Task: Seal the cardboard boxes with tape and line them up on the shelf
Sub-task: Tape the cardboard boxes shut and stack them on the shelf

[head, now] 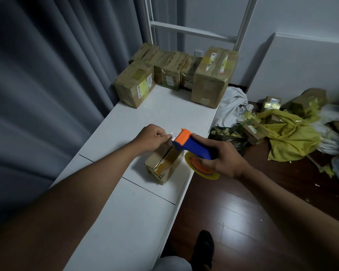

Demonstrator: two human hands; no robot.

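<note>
Box [162,166] on near surface [125,212], tape partly on. Right hand [221,157] grips dispenser [192,144]; left hand [153,136] pinches tape end. Keep strip taut, centred over seam, press flat.

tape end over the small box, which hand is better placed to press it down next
Left. The left hand already pinches the tape end just above the small box, its fingers beside the seam. The right hand is busy gripping the tape dispenser.
</note>
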